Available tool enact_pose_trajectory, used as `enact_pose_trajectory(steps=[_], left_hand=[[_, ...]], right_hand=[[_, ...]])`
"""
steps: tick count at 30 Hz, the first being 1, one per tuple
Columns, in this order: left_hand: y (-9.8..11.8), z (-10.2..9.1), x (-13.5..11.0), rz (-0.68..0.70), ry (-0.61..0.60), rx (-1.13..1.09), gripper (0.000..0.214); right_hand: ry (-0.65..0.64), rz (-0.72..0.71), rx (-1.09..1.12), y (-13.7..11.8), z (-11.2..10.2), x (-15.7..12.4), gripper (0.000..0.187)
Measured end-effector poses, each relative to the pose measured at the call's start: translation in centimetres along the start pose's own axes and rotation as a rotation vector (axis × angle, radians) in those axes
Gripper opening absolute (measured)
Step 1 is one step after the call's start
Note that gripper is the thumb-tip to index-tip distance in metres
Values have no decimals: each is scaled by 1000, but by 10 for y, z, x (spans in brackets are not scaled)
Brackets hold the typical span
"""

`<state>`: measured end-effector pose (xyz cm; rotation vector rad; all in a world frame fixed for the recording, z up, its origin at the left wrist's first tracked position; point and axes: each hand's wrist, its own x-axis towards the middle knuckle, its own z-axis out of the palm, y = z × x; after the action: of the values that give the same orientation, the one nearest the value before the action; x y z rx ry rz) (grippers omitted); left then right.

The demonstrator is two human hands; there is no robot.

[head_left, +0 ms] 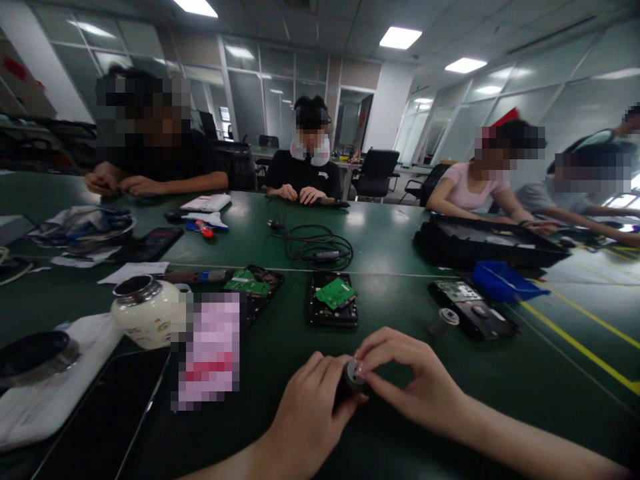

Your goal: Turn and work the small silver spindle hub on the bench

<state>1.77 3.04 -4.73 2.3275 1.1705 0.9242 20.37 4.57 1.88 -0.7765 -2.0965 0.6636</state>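
Note:
My left hand is wrapped round a small dark cylinder with a silvery end, held just above the green table. My right hand pinches that silvery end with its fingertips. Straight beyond my hands lies a black hard drive with a green circuit board loose on top. A second opened drive with another green board lies to its left. A third drive lies to the right, with a small metal ring part beside it.
A white jar, a dark tablet and a white cloth lie at my left. A coiled black cable sits mid-table, a blue tray and a black case to the right. Several other people sit round the table.

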Motion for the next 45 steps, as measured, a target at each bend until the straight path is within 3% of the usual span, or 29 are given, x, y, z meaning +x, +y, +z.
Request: enact_pose_trajectory(steps=[10, 17, 22, 28, 32, 35, 39, 42, 45], left_hand=[[-1, 1, 0, -11, -11, 7, 33], [0, 1, 2, -20, -31, 4, 36], [2, -2, 2, -48, -61, 26, 36], [2, -3, 3, -56, -77, 32, 35], [1, -1, 3, -54, -75, 28, 35], [0, -1, 2, -54, -69, 33, 37], [1, -1, 2, -40, -56, 21, 37], [2, -1, 2, -18, -38, 5, 36], [2, -1, 2, 1, -16, 5, 32]], right_hand=[[-22, 51, -8, 8, 3, -2, 24], [85, 71, 38, 7, -2, 2, 14], [222, 122, -105, 31, -23, -4, 14], [19, 188, -82, 74, -18, -25, 19], [-4, 187, -46, 83, -13, -28, 20], [19, 211, 7, 76, -14, -24, 18], [122, 143, 29, 40, -16, -13, 15], [59, 49, 71, 11, -14, -4, 16], [-2, -12, 52, 0, -8, 1, 19]])
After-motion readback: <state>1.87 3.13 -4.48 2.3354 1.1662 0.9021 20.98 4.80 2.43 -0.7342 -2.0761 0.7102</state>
